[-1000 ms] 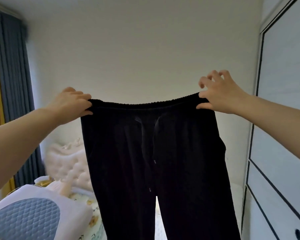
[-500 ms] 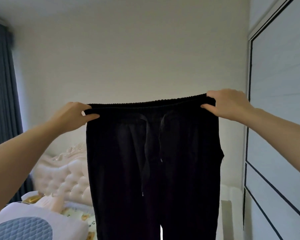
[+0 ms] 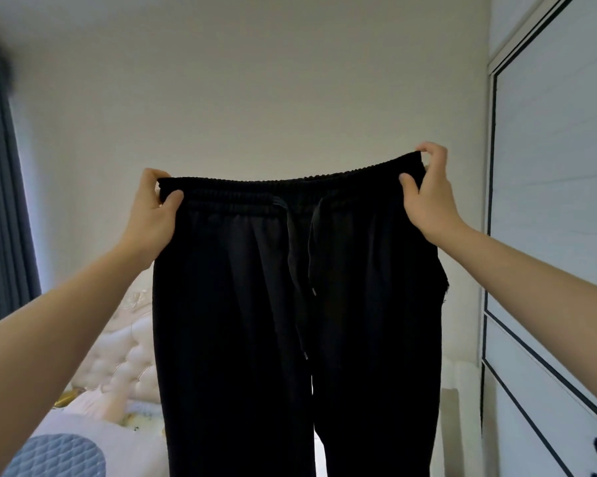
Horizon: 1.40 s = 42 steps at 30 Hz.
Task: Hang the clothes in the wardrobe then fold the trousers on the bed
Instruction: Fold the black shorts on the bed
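Black drawstring trousers (image 3: 242, 321) hang full length in front of me, waistband stretched flat, both legs dropping out of the bottom of the view. My left hand (image 3: 152, 215) pinches the left end of the waistband. My right hand (image 3: 427, 197) pinches the right end, a little higher. The two drawstrings dangle down the middle. The white wardrobe (image 3: 558, 235) with black trim stands at the right, its doors closed. The bed (image 3: 118, 435) lies low at the left, mostly hidden behind the trousers.
A cream tufted headboard (image 3: 125, 359) backs the bed against the far wall. A white pillow with a blue quilted patch (image 3: 56, 456) sits at the lower left. Dark grey curtains (image 3: 1, 201) hang at the left edge.
The view has turned slightly right and the trousers now fill more of it. Both hands shifted their grip on the waistband, the right one rising a little. The trousers stay held up.
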{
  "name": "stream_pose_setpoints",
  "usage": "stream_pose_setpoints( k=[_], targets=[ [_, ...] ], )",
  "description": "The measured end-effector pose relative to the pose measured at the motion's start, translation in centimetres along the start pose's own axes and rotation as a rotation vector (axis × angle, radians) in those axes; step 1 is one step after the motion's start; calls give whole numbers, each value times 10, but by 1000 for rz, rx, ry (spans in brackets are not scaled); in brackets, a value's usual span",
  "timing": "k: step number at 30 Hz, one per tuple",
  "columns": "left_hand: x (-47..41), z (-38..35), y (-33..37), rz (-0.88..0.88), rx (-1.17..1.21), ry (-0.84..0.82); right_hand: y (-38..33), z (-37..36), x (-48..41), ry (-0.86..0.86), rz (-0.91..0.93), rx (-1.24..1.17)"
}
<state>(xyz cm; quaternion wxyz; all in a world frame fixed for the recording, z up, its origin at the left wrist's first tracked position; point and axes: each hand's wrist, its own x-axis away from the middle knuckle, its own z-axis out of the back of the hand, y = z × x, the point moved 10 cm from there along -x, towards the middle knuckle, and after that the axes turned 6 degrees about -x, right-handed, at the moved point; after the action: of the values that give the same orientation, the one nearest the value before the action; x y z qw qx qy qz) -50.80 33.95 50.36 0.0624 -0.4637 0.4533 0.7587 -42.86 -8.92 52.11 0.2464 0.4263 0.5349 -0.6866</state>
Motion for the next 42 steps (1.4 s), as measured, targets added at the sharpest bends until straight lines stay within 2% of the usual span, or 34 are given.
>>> stream_pose_setpoints(
  k=[3, 9, 19, 27, 32, 36, 42],
  targets=[
    [11, 6, 15, -33, -40, 17, -3, 14, -1, 58, -5, 34],
    [35, 20, 38, 29, -193, -16, -22, 26, 10, 23, 83, 111],
    [71, 54, 90, 156, -156, 0, -40, 53, 37, 50, 60, 89],
    [99, 84, 133, 192, -203, 127, -79, 74, 51, 142, 85, 97],
    [103, 106, 156, 139, -271, 257, -95, 63, 48, 146, 60, 69],
    [112, 113, 113, 219, -359, 259, -64, 24, 62, 64, -22, 45],
    [155, 90, -40, 326, -637, 155, 53, -79, 146, -207, -197, 70]
  ],
)
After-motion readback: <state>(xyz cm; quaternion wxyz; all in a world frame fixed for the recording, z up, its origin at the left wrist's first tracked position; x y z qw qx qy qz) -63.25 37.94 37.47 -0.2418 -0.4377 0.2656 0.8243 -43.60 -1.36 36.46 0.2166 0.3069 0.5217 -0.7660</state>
